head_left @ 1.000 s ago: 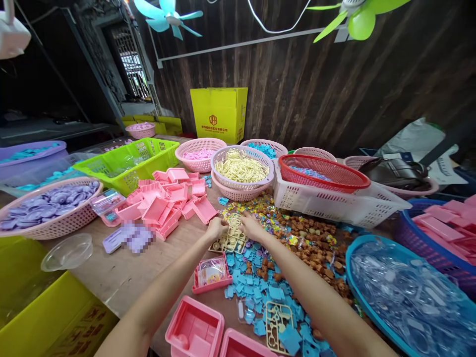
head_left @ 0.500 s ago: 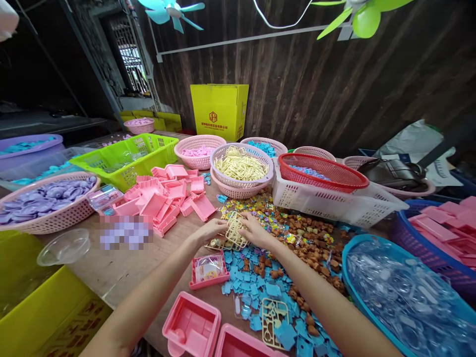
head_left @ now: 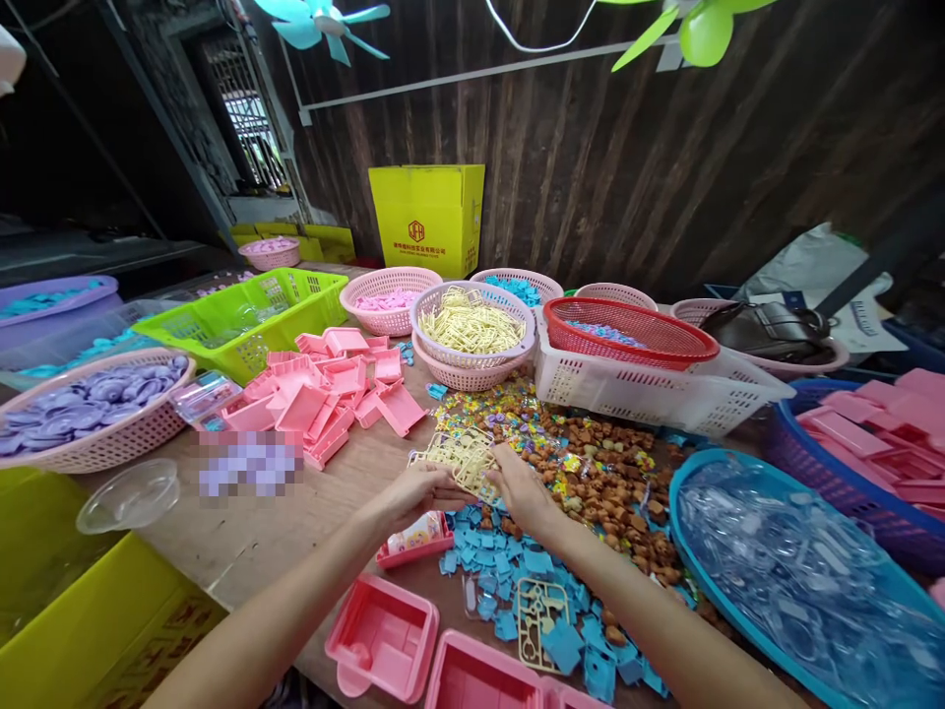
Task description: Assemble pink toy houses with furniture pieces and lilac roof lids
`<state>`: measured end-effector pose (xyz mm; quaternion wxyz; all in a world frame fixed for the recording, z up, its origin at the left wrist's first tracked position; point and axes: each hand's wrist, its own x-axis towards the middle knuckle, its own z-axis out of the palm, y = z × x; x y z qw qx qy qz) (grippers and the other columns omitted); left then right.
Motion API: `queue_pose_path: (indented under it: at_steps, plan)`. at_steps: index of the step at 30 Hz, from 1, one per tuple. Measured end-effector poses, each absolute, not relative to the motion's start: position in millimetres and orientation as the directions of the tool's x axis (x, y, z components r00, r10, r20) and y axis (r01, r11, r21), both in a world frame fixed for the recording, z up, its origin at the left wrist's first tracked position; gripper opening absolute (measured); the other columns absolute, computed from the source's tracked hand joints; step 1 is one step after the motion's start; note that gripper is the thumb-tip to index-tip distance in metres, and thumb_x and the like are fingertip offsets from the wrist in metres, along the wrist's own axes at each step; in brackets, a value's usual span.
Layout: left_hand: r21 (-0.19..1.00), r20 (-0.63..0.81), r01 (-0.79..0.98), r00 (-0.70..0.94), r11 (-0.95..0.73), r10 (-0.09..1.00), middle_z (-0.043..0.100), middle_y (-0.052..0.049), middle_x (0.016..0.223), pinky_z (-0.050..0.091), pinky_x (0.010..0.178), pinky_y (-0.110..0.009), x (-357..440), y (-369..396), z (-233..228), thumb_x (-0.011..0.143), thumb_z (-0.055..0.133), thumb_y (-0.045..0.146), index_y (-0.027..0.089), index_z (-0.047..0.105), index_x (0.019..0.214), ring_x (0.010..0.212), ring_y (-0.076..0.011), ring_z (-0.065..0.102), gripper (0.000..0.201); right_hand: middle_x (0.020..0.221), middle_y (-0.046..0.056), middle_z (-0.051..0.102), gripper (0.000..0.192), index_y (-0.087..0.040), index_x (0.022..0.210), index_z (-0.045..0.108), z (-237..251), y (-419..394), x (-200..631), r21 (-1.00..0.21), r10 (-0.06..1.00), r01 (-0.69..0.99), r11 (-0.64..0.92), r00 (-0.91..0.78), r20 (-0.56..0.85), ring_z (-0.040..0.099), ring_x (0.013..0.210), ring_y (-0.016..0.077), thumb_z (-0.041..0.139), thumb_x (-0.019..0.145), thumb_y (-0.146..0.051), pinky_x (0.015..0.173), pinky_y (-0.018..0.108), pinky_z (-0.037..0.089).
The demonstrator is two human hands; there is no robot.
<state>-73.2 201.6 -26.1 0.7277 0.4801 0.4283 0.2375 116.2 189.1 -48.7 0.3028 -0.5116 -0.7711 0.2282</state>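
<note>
Between both hands is a small bundle of cream plastic sprue frames [head_left: 462, 455], held above the table's middle. My left hand [head_left: 422, 492] grips the left and lower side, fingers beneath it. With thumb and fingers closed, my right hand [head_left: 519, 487] holds the right edge. Just below my left hand, a pink open box [head_left: 417, 551] contains a printed packet, partly covered by the hand. Blue plastic pieces [head_left: 502, 561] lie scattered under my right forearm, and another cream sprue frame [head_left: 542, 620] rests flat among them. Brown small pieces [head_left: 612, 492] spread to the right.
Behind the hands stands a lilac basket [head_left: 472, 354] of cream sprues, beside a white crate [head_left: 627, 389] and red basket [head_left: 642, 350]. Pink boxes [head_left: 384, 630] sit at the front edge. A blue tub [head_left: 686, 551] of clear parts is at right; pink trays [head_left: 325, 394] are piled left.
The sprue bundle has tilted flatter and spread out between the hands. Both hands have come slightly lower and nearer, my left now covering part of the packet box. The view has shifted slightly.
</note>
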Motion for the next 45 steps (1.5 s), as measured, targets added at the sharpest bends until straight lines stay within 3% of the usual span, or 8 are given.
queue_pose_path:
  at_steps: [4, 9, 14, 20, 25, 29, 37, 45]
  plan:
    - [0.904, -0.366, 0.397, 0.524, 0.16, 0.769, 0.07, -0.009, 0.077, 0.054, 0.074, -0.032, -72.3, 232.3, -26.9, 0.072, 0.054, 0.015, 0.01, 0.065, 0.082, 0.077, -0.02, 0.069, 0.016, 0.114, 0.01, 0.056, 0.04, -0.022, 0.121, 0.043, -34.0, 171.3, 130.0, -0.649, 0.912, 0.642, 0.409, -0.312, 0.266, 0.051, 0.106, 0.0232, 0.039, 0.083, -0.014, 0.088, 0.04, 0.043]
    - [0.79, -0.201, 0.613, 0.309, -0.033, 0.93, 0.059, -0.009, 0.115, 0.048, 0.088, -0.04, -49.3, 300.7, -37.8, 0.086, 0.054, 0.025, 0.015, 0.057, 0.111, 0.103, -0.0209, 0.057, 0.027, 0.092, 0.01, 0.059, 0.018, -0.019, 0.095, 0.054, -18.4, 163.2, 139.9, -0.601, 0.912, 0.685, 0.411, -0.311, 0.269, 0.052, 0.09, 0.0246, 0.042, 0.082, -0.013, 0.08, 0.041, 0.045]
    - [0.654, -0.154, 0.752, 0.245, -0.088, 0.957, 0.055, -0.01, 0.117, 0.05, 0.085, -0.04, -35.7, 331.5, -48.7, 0.088, 0.054, 0.032, 0.015, 0.053, 0.115, 0.1, -0.0205, 0.057, 0.032, 0.09, 0.008, 0.057, 0.015, -0.021, 0.088, 0.052, -15.2, 151.5, 148.3, -0.595, 0.913, 0.692, 0.409, -0.31, 0.266, 0.05, 0.087, 0.0233, 0.043, 0.081, -0.01, 0.077, 0.037, 0.044]
    - [0.607, -0.083, 0.783, 0.236, -0.139, 0.968, 0.062, -0.007, 0.099, 0.049, 0.079, -0.035, -59.3, 335.5, -32.0, 0.085, 0.058, 0.031, 0.013, 0.06, 0.098, 0.091, -0.0186, 0.06, 0.022, 0.088, 0.007, 0.056, 0.007, -0.021, 0.083, 0.05, -20.5, 153.1, 161.1, -0.738, 0.951, 0.601, 0.308, -0.204, 0.231, 0.053, 0.087, 0.0222, 0.043, 0.085, -0.024, 0.077, 0.035, 0.044]
    - [0.707, -0.035, 0.667, 0.362, -0.233, 0.931, 0.064, -0.003, 0.068, 0.043, 0.061, -0.023, -60.9, 280.6, -3.5, 0.077, 0.062, 0.04, 0.012, 0.063, 0.073, 0.067, -0.015, 0.058, 0.029, 0.118, 0.011, 0.051, 0.009, -0.02, 0.087, 0.051, -10.5, 164.9, 138.4, -0.808, 0.924, 0.452, 0.378, -0.245, 0.295, 0.045, 0.116, 0.024, 0.046, 0.086, -0.028, 0.096, 0.038, 0.036]
    - [0.799, -0.082, 0.524, 0.58, -0.294, 0.811, 0.064, -0.002, 0.069, 0.042, 0.057, -0.021, -71.9, 226.4, -4.5, 0.085, 0.044, 0.047, 0.011, 0.063, 0.078, 0.06, -0.0119, 0.056, 0.041, 0.088, 0.006, 0.058, 0.006, -0.02, 0.085, 0.05, -5.3, 160.4, 117.9, -0.78, 0.893, 0.469, 0.415, -0.374, 0.251, 0.054, 0.087, 0.0201, 0.046, 0.082, -0.017, 0.079, 0.034, 0.043]
    - [0.442, -0.169, 0.835, 0.436, -0.327, 0.884, 0.063, -0.004, 0.087, 0.041, 0.069, -0.026, -128.8, 195.7, -53.3, 0.059, 0.073, 0.022, 0.017, 0.063, 0.082, 0.08, -0.0205, 0.059, 0.025, 0.085, 0.005, 0.057, 0.011, -0.019, 0.087, 0.051, -19.3, 119.5, 113.1, -0.694, 0.893, 0.599, 0.4, -0.424, 0.149, 0.053, 0.078, 0.0186, 0.044, 0.082, -0.011, 0.07, 0.031, 0.043]
    - [0.375, -0.158, 0.875, 0.385, -0.305, 0.909, 0.064, -0.003, 0.081, 0.039, 0.068, -0.024, -123.5, 189.3, -55.5, 0.071, 0.062, 0.015, 0.017, 0.064, 0.073, 0.077, -0.017, 0.06, 0.004, 0.088, 0.005, 0.058, 0.017, -0.018, 0.093, 0.052, -18.9, 106.1, 100.9, -0.683, 0.886, 0.591, 0.428, -0.425, 0.187, 0.054, 0.081, 0.0177, 0.043, 0.083, -0.008, 0.072, 0.03, 0.044]
